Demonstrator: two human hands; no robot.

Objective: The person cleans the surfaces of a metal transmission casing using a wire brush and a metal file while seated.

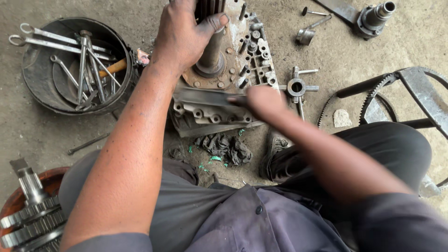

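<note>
One gearbox housing [219,100] lies on the concrete floor [37,130] between the person's knees, with one splined shaft [212,49] standing upright from it. The left hand [182,35] is closed around that shaft near its top, the thumb pressed against its side. The right hand [263,101] is clenched on the handle of one flat blade [200,97] laid across the housing's face; motion blur hides the fingers.

One round tub [32,70] at the left holds several wrenches [84,60], too tangled to count. One cross-shaped spider [297,87] lies just right of the housing, one dark rag [224,147] just below it. One toothed belt [373,91] curves at the right, partly cut off. One stacked gear cluster [30,219] is cropped at the lower left corner.
</note>
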